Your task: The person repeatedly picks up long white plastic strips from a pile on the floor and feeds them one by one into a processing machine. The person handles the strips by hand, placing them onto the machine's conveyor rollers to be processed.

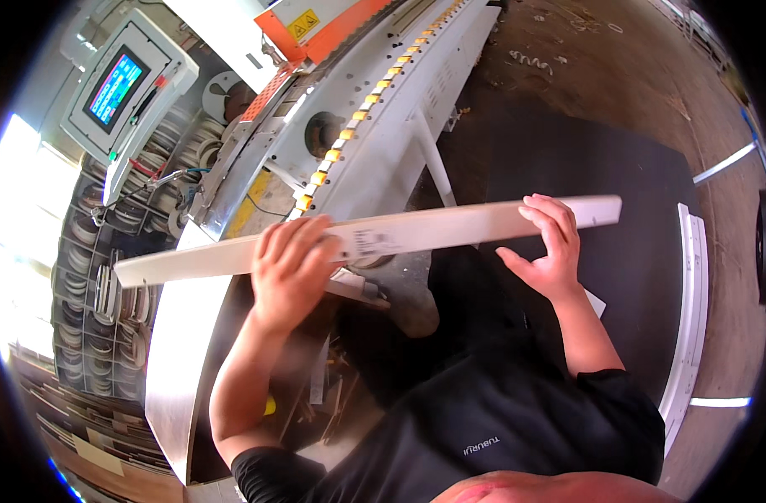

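Running from the centre toward the top right: long white metal machine (pixel 389 138) with an orange guard (pixel 324 25). Large flat dark grey sheet (pixel 630 285) lies right of it. Coiled pale strips (pixel 104 293) stacked in tiers at far left; light grey control box with a lit screen (pixel 119 88) above them. Two long slim white rails (pixel 689 310) run along the sheet's right side.

Long narrow white board (pixel 442 235), dark marks on its face, is up in front of the torso, right end higher in view. Left hand (pixel 289 270) is closed around it, left of middle. Right hand (pixel 555 249) is part-open near the right end: fingers bent over the board, thumb spread below; can't tell how firmly it holds. Small yellow rollers (pixel 347 134) line the machine's edge.
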Demonstrator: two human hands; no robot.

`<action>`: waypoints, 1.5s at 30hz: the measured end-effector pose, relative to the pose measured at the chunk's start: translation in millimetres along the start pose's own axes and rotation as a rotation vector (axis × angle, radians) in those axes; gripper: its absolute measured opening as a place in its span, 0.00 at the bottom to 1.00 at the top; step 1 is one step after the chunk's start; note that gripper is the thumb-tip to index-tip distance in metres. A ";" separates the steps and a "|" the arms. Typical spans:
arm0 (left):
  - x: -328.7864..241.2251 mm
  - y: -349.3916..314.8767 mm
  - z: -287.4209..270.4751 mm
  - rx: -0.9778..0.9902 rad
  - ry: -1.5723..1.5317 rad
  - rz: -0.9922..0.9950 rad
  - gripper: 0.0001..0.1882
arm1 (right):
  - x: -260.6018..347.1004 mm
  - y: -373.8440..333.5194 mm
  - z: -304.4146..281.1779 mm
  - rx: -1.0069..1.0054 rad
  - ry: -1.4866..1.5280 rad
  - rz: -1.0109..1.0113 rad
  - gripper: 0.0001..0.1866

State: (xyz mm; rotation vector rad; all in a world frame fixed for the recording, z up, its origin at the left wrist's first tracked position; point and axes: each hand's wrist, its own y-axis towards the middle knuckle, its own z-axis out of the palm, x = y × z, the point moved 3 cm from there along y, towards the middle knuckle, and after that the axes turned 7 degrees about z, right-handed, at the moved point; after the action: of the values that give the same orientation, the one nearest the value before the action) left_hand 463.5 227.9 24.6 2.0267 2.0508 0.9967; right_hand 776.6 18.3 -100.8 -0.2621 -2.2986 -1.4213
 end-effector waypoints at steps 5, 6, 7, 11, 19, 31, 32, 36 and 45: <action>62.4 -95.8 -39.9 0.038 0.048 -0.414 0.27 | -14.5 -19.9 14.3 0.073 0.104 0.077 0.23; 72.5 -110.1 -51.0 0.041 0.034 -0.471 0.27 | -15.6 -26.5 18.3 0.097 0.127 0.098 0.22; 85.1 -132.0 -59.5 0.039 0.031 -0.558 0.27 | -13.4 -31.1 21.4 0.108 0.150 0.126 0.20; 126.9 -213.0 -81.7 0.050 0.027 -0.830 0.23 | -15.7 -52.9 37.9 0.201 0.191 0.173 0.18; 197.3 -330.7 -73.1 0.135 -0.131 -1.073 0.18 | -1.6 -82.3 83.2 0.465 0.323 0.200 0.14; 247.8 -321.7 -44.1 0.299 0.257 -1.063 0.19 | -12.3 -163.5 154.5 0.832 0.363 0.216 0.13; 251.3 -316.6 -39.4 0.296 0.264 -1.058 0.19 | -13.2 -163.6 158.0 0.842 0.342 0.195 0.13; 252.4 -301.4 -32.8 0.334 0.325 -1.054 0.22 | -18.9 -163.7 171.7 0.865 0.282 0.154 0.13; 250.7 -303.2 -28.1 0.302 0.295 -1.150 0.23 | -23.0 -166.2 179.6 0.858 0.245 0.188 0.13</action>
State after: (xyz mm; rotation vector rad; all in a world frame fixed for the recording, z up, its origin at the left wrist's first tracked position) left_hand 159.5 476.6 -11.3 0.4379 2.9668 0.7387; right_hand 689.7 102.7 -314.7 -0.0302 -2.3600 -0.2784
